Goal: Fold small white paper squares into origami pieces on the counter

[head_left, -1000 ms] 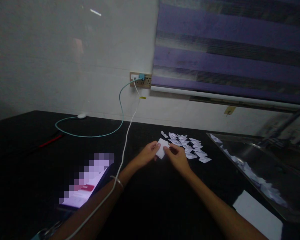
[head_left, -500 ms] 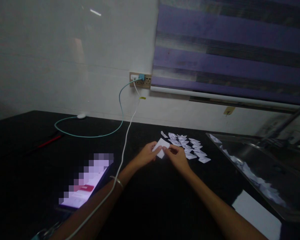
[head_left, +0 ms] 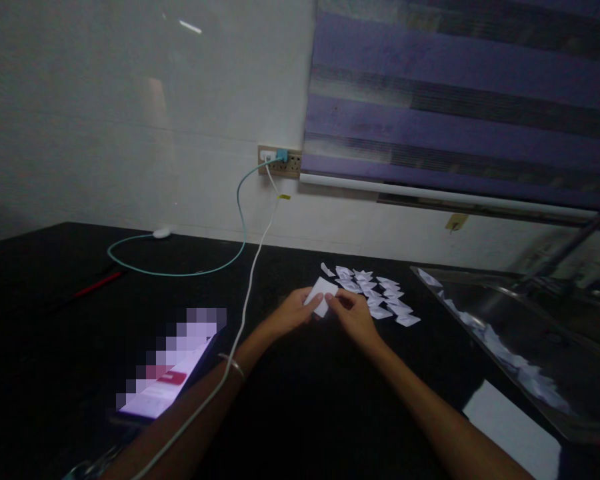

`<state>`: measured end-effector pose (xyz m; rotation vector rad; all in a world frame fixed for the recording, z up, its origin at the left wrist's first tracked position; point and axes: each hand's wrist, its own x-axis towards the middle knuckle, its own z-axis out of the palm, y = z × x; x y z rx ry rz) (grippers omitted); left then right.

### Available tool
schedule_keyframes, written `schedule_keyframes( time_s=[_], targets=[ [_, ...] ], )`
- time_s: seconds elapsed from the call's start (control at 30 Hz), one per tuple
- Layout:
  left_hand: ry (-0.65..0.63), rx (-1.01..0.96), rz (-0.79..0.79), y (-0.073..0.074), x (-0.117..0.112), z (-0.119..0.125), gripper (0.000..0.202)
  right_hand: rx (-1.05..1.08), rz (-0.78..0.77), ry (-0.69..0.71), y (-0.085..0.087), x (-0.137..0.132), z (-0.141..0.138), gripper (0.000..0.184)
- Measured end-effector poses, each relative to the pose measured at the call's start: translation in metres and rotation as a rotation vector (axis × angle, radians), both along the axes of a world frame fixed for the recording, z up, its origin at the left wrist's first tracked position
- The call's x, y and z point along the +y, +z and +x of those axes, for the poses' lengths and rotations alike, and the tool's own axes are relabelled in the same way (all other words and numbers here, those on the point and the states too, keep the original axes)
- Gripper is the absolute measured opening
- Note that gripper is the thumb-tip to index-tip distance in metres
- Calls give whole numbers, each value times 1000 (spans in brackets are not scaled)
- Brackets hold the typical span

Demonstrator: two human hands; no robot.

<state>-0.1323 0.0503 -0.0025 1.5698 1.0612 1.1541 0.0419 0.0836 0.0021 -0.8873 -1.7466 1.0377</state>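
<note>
Between my two hands is a small square of folded white paper [head_left: 323, 292], tilted so one corner points up. My left hand [head_left: 297, 308] grips its left side, thumb lying on the face and fingers behind. At the right edge, my right hand [head_left: 351, 310] pinches the paper with thumb and fingers. Just behind the right hand, several folded white paper boats [head_left: 367, 283] lie in rows on the black countertop [head_left: 300, 400].
A lit phone [head_left: 173, 373] lies left of my left forearm. The white cable [head_left: 253, 273] runs from the wall socket [head_left: 293, 165] across that arm. White paper sheets [head_left: 515, 427] lie at right, beside a metal sink [head_left: 500, 300] with folded paper along its edge.
The folded paper has turned slightly in my fingers, so its outline looks narrower. Both hands stay in nearly the same place; the view has shifted very little.
</note>
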Motion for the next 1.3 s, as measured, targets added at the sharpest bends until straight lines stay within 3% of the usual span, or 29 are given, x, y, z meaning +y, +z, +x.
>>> schedule_keyframes(
  time_s=[0.7, 1.07, 1.3],
  targets=[
    [60, -14, -11, 8, -2, 5, 32, 19, -66, 40, 5, -2, -2, 34],
    [82, 2, 20, 5, -1, 3, 45, -14, -123, 98, 7, -5, -3, 37],
    [103, 2, 12, 3, 0, 2, 49, -65, -55, 144, 7, -6, -2, 43]
  ],
)
